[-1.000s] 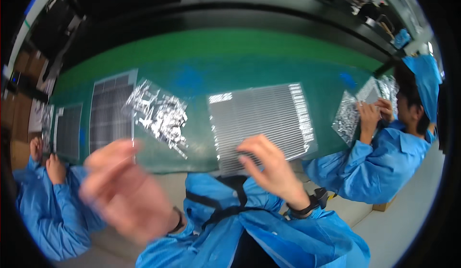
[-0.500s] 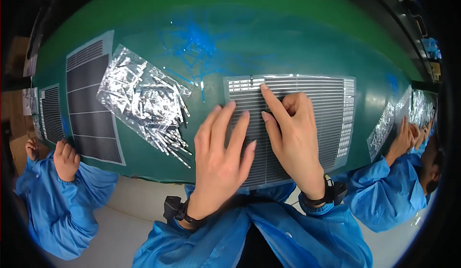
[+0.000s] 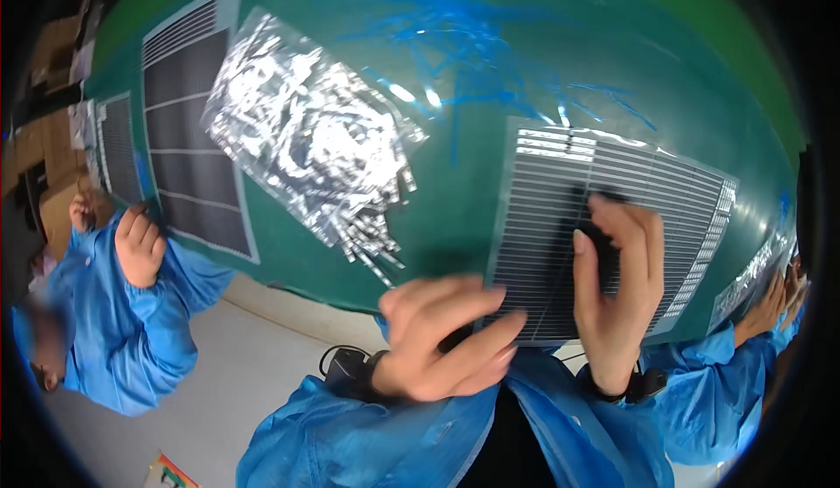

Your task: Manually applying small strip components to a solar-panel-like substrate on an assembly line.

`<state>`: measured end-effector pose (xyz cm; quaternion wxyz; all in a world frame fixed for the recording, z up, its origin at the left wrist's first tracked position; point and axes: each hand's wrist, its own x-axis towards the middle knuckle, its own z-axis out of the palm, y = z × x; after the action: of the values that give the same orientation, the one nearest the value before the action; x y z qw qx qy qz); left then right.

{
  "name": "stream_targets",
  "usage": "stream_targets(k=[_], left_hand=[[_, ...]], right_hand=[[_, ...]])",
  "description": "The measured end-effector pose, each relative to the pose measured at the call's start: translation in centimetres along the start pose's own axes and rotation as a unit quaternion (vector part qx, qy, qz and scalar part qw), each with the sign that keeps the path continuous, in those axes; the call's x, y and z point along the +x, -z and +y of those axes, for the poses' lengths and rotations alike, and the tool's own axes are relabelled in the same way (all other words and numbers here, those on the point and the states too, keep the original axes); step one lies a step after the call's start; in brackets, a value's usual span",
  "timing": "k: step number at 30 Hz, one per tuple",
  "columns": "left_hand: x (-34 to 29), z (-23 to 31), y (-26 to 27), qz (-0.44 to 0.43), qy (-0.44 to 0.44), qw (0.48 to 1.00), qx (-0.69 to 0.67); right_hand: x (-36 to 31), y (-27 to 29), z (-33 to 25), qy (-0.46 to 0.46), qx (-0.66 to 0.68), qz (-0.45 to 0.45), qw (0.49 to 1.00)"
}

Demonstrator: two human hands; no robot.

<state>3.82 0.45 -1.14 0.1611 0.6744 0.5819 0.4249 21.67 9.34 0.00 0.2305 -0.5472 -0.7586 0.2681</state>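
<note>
On green table (image 3: pixel 612 68): three striped sheets (image 3: pixel 604 226), one foil-strip bag (image 3: pixel 306 138), two hands (image 3: pixel 612 287).

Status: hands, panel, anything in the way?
Right hand flat on striped panel. Left hand blurred at its near edge. Bag of foil strips lies apart, left.

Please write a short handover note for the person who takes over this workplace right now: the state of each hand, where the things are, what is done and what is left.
Left hand: blurred, lifted near the table edge; whether it holds anything cannot be told.
Right hand: fingers flat on the striped grey sheet, over a dark spot.
Clear bag of silver strips: left of that sheet on the green table.
Done: no strip shows on this sheet.
Left: probably laying the strips.
</note>
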Motion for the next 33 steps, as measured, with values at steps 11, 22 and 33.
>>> stream_targets(k=[11,22,33], left_hand=[[-3.8,-3.5,5.2,0.214,0.078,0.972,0.053],[-2.1,-1.9,4.5,0.103,0.288,0.876,-0.372],[1.2,-0.9,2.8,0.062,0.272,0.814,-0.509]], right_hand=[[-1.9,-8.9,-7.8,0.131,-0.025,-0.082,0.988],[-3.6,-2.6,-7.5,-0.035,0.233,-0.199,0.951],[-2.3,0.1,-5.4,0.023,0.262,-0.131,0.956]])
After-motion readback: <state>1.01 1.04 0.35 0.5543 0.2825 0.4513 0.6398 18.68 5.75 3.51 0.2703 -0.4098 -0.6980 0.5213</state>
